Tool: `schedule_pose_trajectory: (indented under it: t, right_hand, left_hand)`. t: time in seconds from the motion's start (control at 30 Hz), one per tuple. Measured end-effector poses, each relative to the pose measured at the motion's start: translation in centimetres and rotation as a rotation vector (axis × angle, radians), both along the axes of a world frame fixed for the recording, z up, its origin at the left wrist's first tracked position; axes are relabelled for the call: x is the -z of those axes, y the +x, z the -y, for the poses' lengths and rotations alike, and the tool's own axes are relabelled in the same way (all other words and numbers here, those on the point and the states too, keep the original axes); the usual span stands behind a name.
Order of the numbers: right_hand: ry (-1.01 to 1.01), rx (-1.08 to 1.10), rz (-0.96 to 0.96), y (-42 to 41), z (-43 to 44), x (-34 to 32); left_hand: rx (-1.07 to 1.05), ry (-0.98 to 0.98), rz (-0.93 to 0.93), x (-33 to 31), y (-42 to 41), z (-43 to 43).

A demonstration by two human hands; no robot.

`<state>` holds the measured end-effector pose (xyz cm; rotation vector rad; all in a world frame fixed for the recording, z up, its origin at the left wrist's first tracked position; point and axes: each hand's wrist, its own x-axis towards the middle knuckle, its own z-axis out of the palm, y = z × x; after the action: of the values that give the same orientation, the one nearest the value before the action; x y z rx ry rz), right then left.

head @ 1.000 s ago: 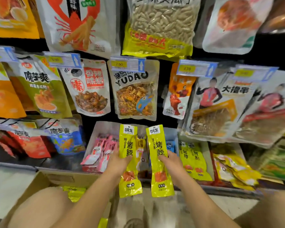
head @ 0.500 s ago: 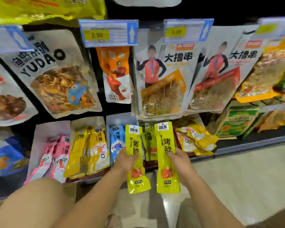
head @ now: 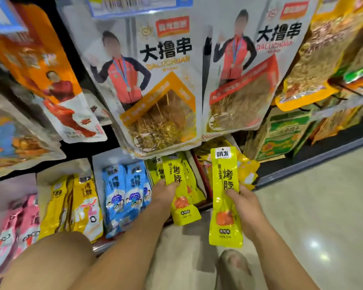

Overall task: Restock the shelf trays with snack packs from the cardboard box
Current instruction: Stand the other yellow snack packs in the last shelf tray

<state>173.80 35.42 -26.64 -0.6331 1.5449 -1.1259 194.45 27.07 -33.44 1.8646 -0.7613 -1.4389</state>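
At the lower shelf, before me: one long yellow-green foil snack pack [head: 174,173], pinched at mid-length by my left hand [head: 165,194], thumb on its face, its upper half lying over matching packs in the red-edged shelf tray [head: 204,185]. A second identical pack [head: 225,197], upright and just right of that tray, is gripped by my right hand [head: 246,208], fingers curled round its edge. Trays to the left hold blue packs [head: 126,191], yellow packs [head: 71,201] and pink packs [head: 19,222]. Overhead are large white hanging bags [head: 155,80].

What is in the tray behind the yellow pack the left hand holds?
More yellow-green packs of the same kind, upright. The big hanging bag covers their tops; the tray floor is hidden.
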Motion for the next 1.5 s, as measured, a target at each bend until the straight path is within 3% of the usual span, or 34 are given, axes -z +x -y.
schedule_pose_trajectory:
  t: [0.23, 0.4, 0.8, 0.93, 1.0, 1.13, 1.33, 1.5]
  right_hand:
    - [0.002, 0.025, 0.07, -1.1, 1.7, 1.5]
    - [0.012, 0.03, 0.108, -1.8, 2.6, 2.5]
    - [0.034, 0.056, 0.195, -1.2, 2.6, 2.6]
    - [0.059, 0.023, 0.238, 1.7, 3.4, 2.8]
    - [0.077, 0.007, 0.255, 3.3, 4.0, 3.2]
    - [0.074, -0.04, 0.218, 6.2, 5.4, 3.8]
    - [0.137, -0.225, 0.131, 10.3, 8.7, 6.5]
    - [0.148, -0.284, -0.16, 14.0, 11.4, 7.1]
  left_hand:
    - [-0.131, 0.034, 0.123, 0.3, -2.0, 3.1]
    - [0.042, 0.062, 0.338, 1.7, -3.7, 4.6]
    - [0.247, -0.09, 0.614, 0.2, -2.5, 3.6]
    - [0.172, -0.253, 0.719, -1.2, 1.4, 2.1]
    - [0.127, -0.243, 0.759, -1.1, 3.8, 1.3]
    - [0.301, -0.119, 0.765, -0.3, 7.4, 0.1]
    - [0.392, -0.133, 0.714, 0.2, 8.0, -0.3]
    - [0.335, -0.18, 0.785, 1.5, 8.2, 0.1]
